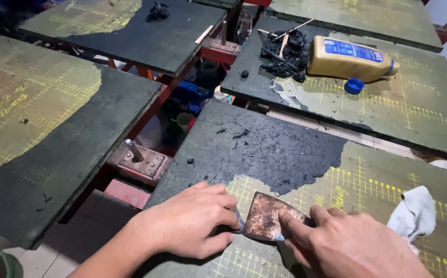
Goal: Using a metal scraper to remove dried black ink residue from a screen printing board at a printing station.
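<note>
Hands (264, 229) – scraper (265, 217) – perhaps gridded board (378, 185).

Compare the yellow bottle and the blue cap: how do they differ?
The bottle is yellow, long and lies on its side; the cap is blue, small, round and sits off the bottle, beside it. The bottle bears a blue label; the cap is plain. Both rest on the same far board.

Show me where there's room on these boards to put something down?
Bare yellow-gridded patch on the near board, between the black crust and white rag. Also the far board, right of the blue cap. Crowded: around the rusty scraper, left hand and right hand.
</note>
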